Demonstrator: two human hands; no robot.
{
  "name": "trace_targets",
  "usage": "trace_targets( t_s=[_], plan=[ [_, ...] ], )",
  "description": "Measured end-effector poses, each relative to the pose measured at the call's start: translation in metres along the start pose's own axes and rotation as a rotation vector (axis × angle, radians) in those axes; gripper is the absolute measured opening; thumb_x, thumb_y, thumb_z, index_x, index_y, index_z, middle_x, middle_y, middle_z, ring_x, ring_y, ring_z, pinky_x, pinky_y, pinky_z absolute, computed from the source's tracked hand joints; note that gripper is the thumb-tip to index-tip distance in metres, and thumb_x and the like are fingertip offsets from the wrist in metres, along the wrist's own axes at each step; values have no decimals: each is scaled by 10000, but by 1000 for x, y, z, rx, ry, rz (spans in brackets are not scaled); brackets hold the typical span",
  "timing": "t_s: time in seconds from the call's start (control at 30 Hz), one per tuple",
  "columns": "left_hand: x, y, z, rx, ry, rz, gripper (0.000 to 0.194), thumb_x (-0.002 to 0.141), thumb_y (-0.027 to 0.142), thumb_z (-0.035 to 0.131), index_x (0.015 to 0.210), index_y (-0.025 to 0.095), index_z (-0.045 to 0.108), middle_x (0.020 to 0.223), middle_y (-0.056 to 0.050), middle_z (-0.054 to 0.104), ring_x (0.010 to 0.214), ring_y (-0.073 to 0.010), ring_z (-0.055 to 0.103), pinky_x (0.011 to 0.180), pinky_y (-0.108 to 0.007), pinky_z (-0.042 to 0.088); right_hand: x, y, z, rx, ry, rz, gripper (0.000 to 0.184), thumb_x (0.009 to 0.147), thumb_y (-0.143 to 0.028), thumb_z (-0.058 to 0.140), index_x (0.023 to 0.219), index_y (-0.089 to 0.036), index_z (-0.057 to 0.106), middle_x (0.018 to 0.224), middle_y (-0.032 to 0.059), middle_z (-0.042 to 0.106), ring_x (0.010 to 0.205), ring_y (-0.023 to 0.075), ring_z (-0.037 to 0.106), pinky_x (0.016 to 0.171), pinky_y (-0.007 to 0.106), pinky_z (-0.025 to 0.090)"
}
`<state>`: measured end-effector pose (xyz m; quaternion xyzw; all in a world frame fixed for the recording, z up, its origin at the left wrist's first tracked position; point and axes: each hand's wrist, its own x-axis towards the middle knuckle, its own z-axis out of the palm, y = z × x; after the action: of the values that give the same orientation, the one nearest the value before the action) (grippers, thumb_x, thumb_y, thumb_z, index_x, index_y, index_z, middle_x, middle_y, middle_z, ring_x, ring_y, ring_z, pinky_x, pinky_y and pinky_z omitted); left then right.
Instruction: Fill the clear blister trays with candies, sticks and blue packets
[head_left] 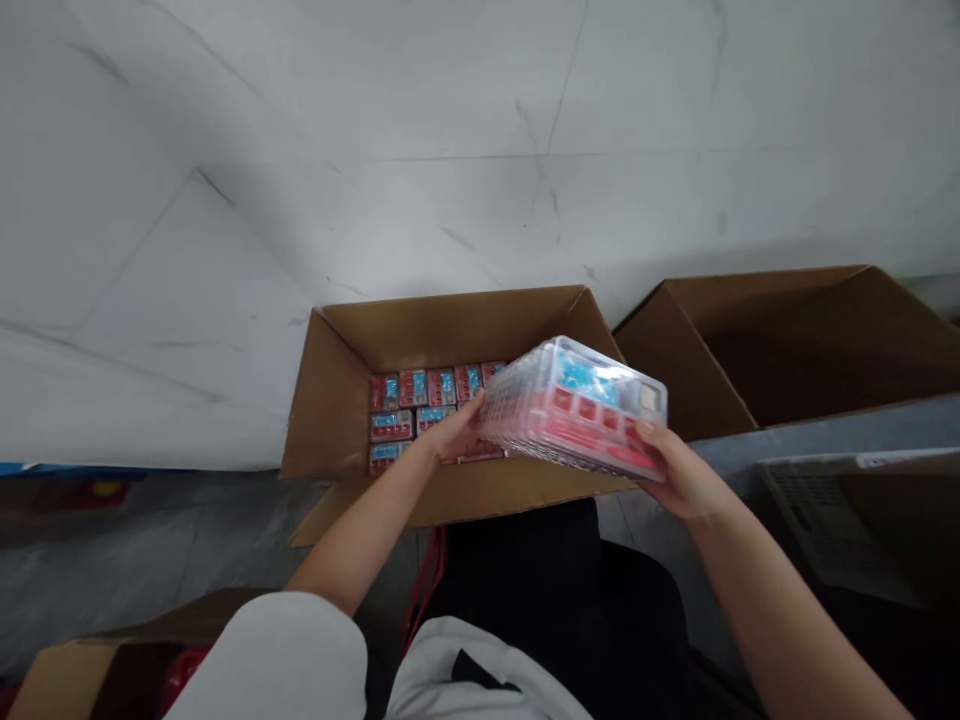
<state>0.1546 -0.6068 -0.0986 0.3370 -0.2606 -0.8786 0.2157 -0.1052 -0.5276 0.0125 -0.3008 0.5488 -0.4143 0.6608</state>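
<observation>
A stack of clear plastic packs [592, 405] with red and blue contents is held tilted above the right side of an open cardboard box [322, 400]. My left hand [459, 430] grips the stack's far-left end, its fingers partly hidden. My right hand [671, 470] closes on the lower right corner of the nearest pack, thumb on its front face. Inside the box lie rows of similar packs [392, 427], faces up. The held stack and my left hand cover part of those rows.
A second open cardboard box [825, 345] stands to the right, its inside dark. Below it is a pale crate [810, 510]. Another carton [67, 680] sits at the lower left. A white marbled wall [450, 150] rises behind the boxes.
</observation>
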Motion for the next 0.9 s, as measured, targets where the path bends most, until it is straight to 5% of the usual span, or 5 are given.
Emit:
trace_targets(
  t_s=[0.23,0.4,0.57,0.7,0.9],
  plan=[
    [27,36,-24,-97,94,-55,726,787,700,323,1166,127,560,979,-115,671,961,-255,597,838,-359,433,62,-13,11,67,-206,-63,564,734,-373,649,1246,-238,456,1161,57,621,1039,241,595,904,408,471],
    [61,38,-32,-91,340,-171,687,796,678,344,1043,95,614,801,-101,690,865,-244,617,791,-342,450,106,-10,-3,69,-279,-50,670,737,-312,664,1323,-262,344,1268,60,545,1115,235,541,961,414,427],
    [81,33,-46,-94,462,-199,682,760,709,362,948,114,637,734,-90,681,783,-240,629,739,-331,473,155,12,-17,62,-355,44,731,736,-306,666,1358,-297,283,1276,50,530,1124,230,528,990,417,397],
    [84,26,-84,-67,580,-245,591,725,679,447,885,143,638,707,-73,674,714,-231,627,704,-335,483,194,45,-9,61,-405,98,760,710,-308,679,1361,-314,287,1222,40,563,1097,239,542,991,432,387],
    [53,8,-159,-11,688,-318,390,721,535,536,706,154,616,571,-48,628,650,-220,616,669,-319,477,228,119,40,111,-428,161,822,678,-328,691,1374,-342,254,1285,23,518,1187,243,478,1011,417,368]
  ],
)
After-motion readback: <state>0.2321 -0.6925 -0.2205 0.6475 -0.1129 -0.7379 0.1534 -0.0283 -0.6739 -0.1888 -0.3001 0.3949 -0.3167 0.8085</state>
